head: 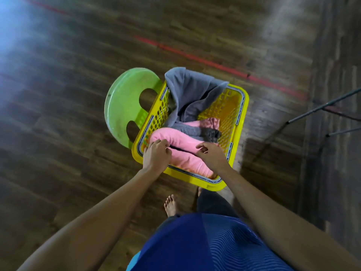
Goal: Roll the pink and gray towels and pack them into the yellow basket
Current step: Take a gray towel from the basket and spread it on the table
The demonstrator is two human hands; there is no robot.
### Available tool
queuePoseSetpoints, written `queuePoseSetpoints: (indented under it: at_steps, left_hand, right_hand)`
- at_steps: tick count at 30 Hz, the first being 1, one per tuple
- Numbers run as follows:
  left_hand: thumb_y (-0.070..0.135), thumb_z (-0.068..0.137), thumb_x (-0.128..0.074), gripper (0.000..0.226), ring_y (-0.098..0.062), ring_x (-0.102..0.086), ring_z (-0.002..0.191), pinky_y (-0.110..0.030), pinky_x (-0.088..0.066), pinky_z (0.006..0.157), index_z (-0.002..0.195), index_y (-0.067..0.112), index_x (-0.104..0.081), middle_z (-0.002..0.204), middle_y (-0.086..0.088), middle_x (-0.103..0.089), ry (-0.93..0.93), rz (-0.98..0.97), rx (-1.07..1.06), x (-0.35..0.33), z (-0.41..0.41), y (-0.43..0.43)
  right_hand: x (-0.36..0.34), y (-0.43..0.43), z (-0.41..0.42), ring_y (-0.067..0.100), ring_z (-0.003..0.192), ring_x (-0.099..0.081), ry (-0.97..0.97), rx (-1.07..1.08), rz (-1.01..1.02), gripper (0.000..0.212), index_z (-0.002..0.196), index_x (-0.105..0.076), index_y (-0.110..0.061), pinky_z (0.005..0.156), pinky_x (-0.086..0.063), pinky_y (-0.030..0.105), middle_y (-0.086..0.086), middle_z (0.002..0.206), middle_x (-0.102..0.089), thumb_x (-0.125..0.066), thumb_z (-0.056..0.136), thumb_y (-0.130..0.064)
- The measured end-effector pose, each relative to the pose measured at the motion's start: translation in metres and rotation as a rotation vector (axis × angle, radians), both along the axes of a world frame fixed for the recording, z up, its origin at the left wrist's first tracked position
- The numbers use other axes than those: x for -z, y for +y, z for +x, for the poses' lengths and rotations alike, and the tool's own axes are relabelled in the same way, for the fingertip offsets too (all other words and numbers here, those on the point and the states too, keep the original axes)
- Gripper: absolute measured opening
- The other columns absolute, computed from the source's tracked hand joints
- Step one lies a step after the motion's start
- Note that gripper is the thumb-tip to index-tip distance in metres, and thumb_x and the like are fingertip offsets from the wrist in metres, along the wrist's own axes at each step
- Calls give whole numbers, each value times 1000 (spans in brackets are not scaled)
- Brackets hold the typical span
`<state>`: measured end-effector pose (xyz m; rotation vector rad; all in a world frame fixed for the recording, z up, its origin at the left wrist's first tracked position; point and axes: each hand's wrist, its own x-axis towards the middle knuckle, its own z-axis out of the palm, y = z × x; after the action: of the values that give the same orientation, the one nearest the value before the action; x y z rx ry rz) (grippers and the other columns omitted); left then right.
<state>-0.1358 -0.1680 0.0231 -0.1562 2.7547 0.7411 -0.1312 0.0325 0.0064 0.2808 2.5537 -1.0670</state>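
A person stands over the yellow basket (245, 106), which rests on a green stool (121, 106) on the wooden floor (58, 133). A rolled pink towel (181, 141) lies inside along the basket's 6 o'clock side, while a gray towel (191, 89) spills unrolled over its 11 o'clock corner. The left hand (156, 156), fingers curled, sits on the roll's 9 o'clock end; whether it grips cannot be told. The right hand (213, 156) hovers over the roll's 3 o'clock end, fingers loosely bent, nothing in them. A red line (205, 61) crosses the floor at 1 o'clock; a bare foot (171, 205) shows at 6 o'clock.
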Motion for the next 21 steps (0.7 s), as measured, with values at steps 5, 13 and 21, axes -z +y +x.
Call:
queuePoseSetpoints:
  at_steps: [5,13,21]
  left_hand:
    - [16,88,-52,24,-30,-58,107,-41,-43,92,106,19,-68,111,-6,-66,40,-25,-4,-3,-18,21]
    - [16,85,-53,20,-30,-60,101,-38,-45,83,98,19,-68,105,-5,-66,63,-23,-145,15,-85,72]
    - [17,85,-52,15,-34,-60,98,-43,-47,79,93,15,-64,98,-8,-64,2,-82,-447,45,-148,149]
  right_hand:
    - [-8,24,-31,23,96,-65,31,-76,59,23,105,-71,-16,80,-47,30,5,101,-72,-60,85,-18]
    - [5,65,-156,27,101,-63,40,-357,208,21,96,-70,-22,83,-50,35,5,102,-72,-60,78,-23]
    - [36,107,-286,36,94,-57,445,-968,704,14,91,-64,-10,76,-43,43,14,96,-61,-53,82,-10]
